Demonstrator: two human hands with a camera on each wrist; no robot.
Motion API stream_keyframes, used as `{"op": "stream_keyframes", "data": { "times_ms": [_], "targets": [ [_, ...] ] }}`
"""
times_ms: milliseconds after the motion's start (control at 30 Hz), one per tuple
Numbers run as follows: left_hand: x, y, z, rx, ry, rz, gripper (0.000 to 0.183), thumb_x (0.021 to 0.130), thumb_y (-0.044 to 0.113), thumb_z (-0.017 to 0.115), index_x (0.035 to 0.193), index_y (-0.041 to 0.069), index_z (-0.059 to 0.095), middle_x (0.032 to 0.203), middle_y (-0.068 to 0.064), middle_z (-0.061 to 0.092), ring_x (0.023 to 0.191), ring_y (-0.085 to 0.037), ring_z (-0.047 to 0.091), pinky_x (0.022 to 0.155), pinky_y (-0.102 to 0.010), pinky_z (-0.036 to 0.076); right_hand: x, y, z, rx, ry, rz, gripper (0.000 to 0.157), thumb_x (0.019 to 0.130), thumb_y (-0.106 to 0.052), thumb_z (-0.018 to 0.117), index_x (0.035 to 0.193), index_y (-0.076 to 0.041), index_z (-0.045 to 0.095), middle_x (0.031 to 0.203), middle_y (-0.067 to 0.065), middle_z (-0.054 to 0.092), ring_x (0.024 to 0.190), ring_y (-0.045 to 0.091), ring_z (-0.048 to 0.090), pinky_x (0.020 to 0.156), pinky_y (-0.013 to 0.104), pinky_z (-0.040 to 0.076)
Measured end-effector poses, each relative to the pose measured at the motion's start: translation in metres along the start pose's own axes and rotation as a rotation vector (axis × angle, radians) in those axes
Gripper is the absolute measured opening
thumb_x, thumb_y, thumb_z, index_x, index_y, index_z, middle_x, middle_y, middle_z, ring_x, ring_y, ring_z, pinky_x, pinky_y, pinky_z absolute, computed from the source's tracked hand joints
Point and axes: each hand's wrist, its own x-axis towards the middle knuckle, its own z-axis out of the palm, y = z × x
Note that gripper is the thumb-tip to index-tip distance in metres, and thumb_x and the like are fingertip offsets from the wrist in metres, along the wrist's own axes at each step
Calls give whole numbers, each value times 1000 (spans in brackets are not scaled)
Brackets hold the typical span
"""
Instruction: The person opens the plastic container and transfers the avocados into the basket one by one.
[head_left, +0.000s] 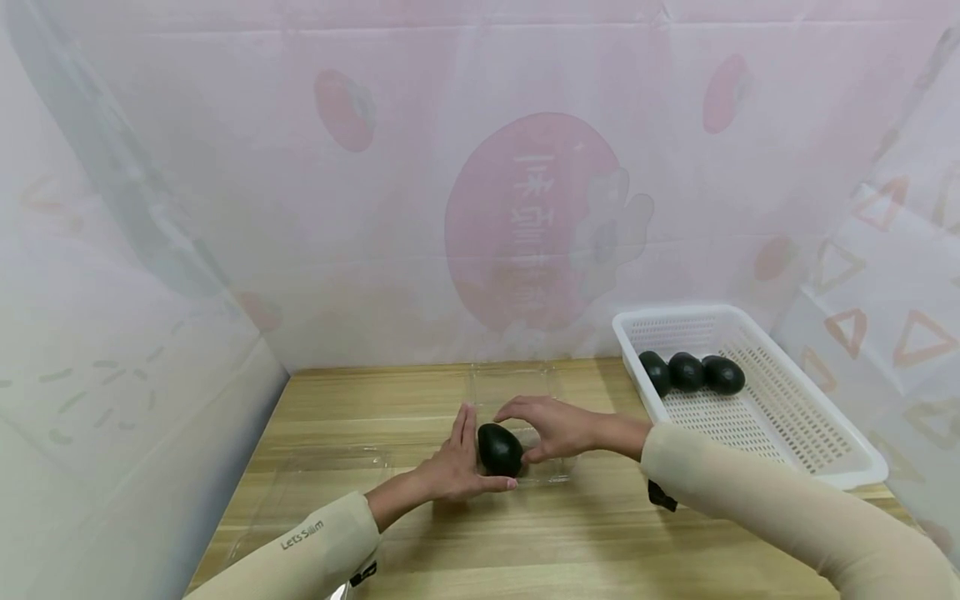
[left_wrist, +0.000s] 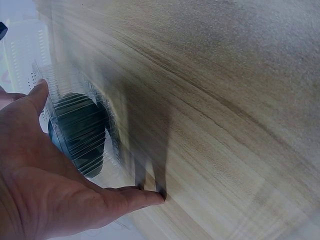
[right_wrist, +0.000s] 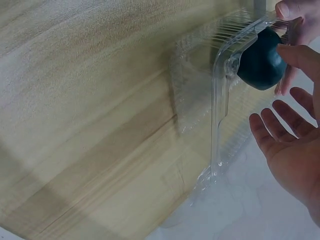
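A dark green avocado sits at the left end of a clear plastic clamshell box, whose lid lies open toward the wall. My left hand is spread around the box's left corner, thumb along the near side and straight fingers along the left side. In the left wrist view the avocado shows through the ribbed wall. On the avocado's right, my right hand reaches over the box with its thumb at the fruit. The right wrist view has that hand's other fingers spread and loosely bent, away from the avocado.
A white perforated basket stands at the right, with three dark avocados at its far left end. Another clear plastic container lies at the table's left, partly behind my left sleeve. Patterned sheeting closes off the back and sides.
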Motion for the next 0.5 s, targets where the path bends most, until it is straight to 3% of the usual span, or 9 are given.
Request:
{"op": "stream_keyframes", "data": {
  "times_ms": [200,500],
  "targets": [
    [2,-4,2,1,2,9,137,87,77,69,167,-2,-10,174,-27,-12,154,-56,24,115,-66,39,5,0,6,-2,3,-4,64,92,-18,86,148,-5,58,150,10,59,139,27,56,113,47,48],
    [-2,4,-4,7,-11,5,132,91,66,74,166,-7,-8,173,-31,-12,153,-57,24,116,-64,38,10,-1,12,4,11,-11,62,95,-22,83,149,-5,58,150,9,58,138,27,57,112,45,49]
  ]
}}
